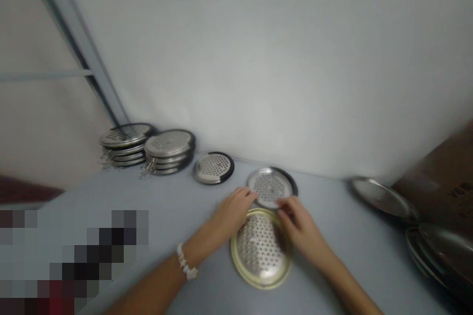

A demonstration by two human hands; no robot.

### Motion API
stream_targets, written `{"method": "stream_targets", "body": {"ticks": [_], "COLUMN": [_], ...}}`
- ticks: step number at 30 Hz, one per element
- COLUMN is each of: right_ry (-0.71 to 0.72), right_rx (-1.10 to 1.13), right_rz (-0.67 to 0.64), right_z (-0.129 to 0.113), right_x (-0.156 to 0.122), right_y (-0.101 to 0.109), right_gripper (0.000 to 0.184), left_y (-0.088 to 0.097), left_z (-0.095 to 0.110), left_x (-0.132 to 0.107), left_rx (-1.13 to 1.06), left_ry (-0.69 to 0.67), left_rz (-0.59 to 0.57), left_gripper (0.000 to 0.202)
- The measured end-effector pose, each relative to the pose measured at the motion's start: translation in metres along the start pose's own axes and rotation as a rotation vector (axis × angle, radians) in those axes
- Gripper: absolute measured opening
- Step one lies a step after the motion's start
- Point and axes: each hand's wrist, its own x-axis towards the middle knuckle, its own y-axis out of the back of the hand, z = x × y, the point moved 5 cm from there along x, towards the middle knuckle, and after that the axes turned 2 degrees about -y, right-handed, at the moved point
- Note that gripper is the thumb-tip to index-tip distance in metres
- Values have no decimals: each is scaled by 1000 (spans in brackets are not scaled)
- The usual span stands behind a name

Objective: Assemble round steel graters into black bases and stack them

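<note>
A round grater (269,186), a perforated metal disc with a black strip along its far right rim, lies on the grey table. My left hand (238,206) has its fingers closed at this disc's near left rim. At the near right rim, the bent thumb and fingers of my right hand (297,219) pinch its edge; blur softens the exact contact. Right below, closer to me, lies a second disc (263,251) with a yellowish rim and rows of raised holes. My wrists flank its upper part.
Two stacks of similar discs, the left stack (127,145) and the right stack (170,151), stand at the back left with thin wire pieces. A single disc (213,167) lies nearer. Shiny round lids or plates (384,199) lean by a cardboard box (443,172) at right. A wall (266,69) borders the table.
</note>
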Motion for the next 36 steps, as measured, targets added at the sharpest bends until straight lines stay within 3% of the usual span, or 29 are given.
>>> {"method": "stream_targets", "body": {"ticks": [4,8,13,18,21,24,27,32,36], "right_ry": [31,32,-69,-78,-63,-113,-120,-164,-176], "right_rx": [-99,-183,-281,-403,-214,61,141,198,119], "right_rz": [95,129,234,407,451,364,387,435,423], "right_z": [10,18,39,39,20,6,3,15,15], "right_x": [2,4,9,8,3,-1,-3,1,2], "right_y": [4,9,25,41,42,33,30,31,31], "right_gripper": [24,22,26,34,43,52,51,47,45], "left_y": [4,14,38,62,60,44,24,4,-1], "left_z": [-3,-7,-6,-1,-8,-17,-23,-20,-11], "left_x": [1,3,3,-4,-4,4,9,2,-3], "left_rx": [79,107,29,-254,-593,-906,-1055,-1029,-949], "left_ry": [50,92,110,70,182,270,321,315,302], "left_rz": [-6,26,204,496,571,461,213,-128,-228], "left_gripper": [17,15,13,8,16,29,37,33,36]}}
